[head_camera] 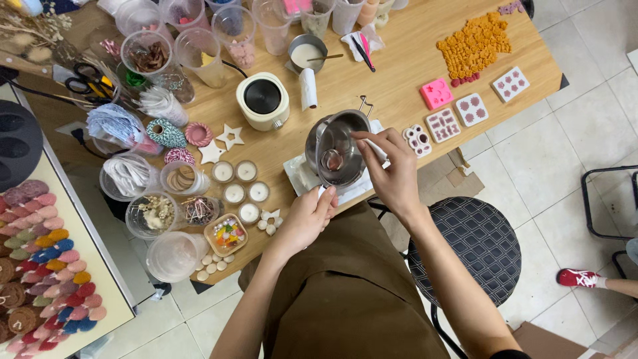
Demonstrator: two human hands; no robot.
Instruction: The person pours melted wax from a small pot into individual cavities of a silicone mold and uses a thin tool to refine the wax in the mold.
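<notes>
Left hand grips the pot's near edge; right hand pinches a white stick over it, candles lying left.

A wooden table fills the upper part of the room over pale square floor tiles. A black checked stool stands right of it, and a black metal chair frame further right.

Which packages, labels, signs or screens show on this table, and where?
No screens, signs or readable labels show.
Clear plastic cups: crowded along the far left of the table, round, holding craft bits.
Clear lidded tubs: near left edge, round.
White paper roll: beside the cream round warmer, upright.
</notes>
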